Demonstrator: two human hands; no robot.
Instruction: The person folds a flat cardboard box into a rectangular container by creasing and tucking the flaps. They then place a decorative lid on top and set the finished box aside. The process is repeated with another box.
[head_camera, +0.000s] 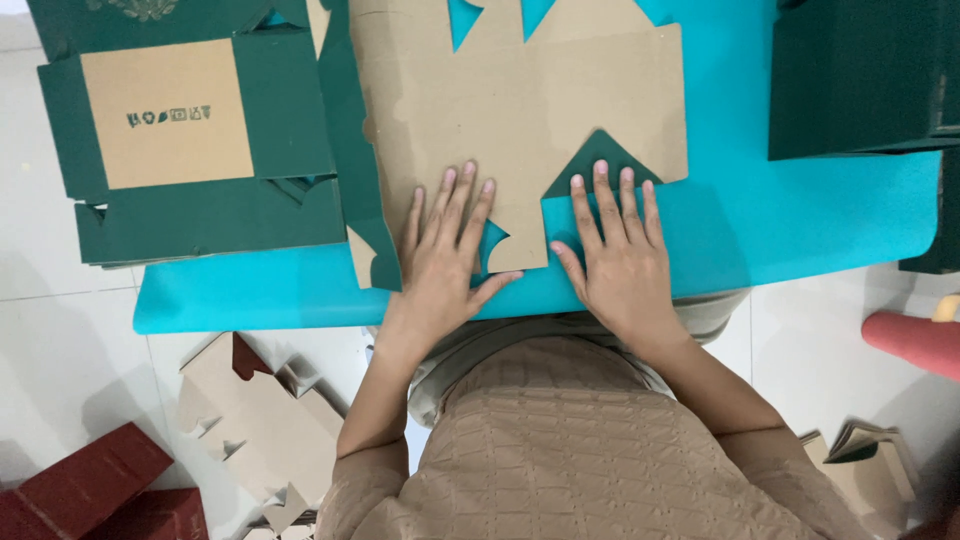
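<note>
My left hand and right hand lie flat, grip wide and holding nothing, pressing the brown cardboard sheet down so it stays flat. The sheet sits at the near edge of the blue tabletop, beside the green boxes.

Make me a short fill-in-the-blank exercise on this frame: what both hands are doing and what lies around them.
1. Both hands, the left hand and the right hand, press flat on a brown ____ box blank.
2. The blank lies on a ____ mat.
3. The folded triangular flap by the right hand shows a dark ____ side.
4. On the floor at lower left lie dark ____ boxes.

Missing words: cardboard; turquoise; green; red
</note>
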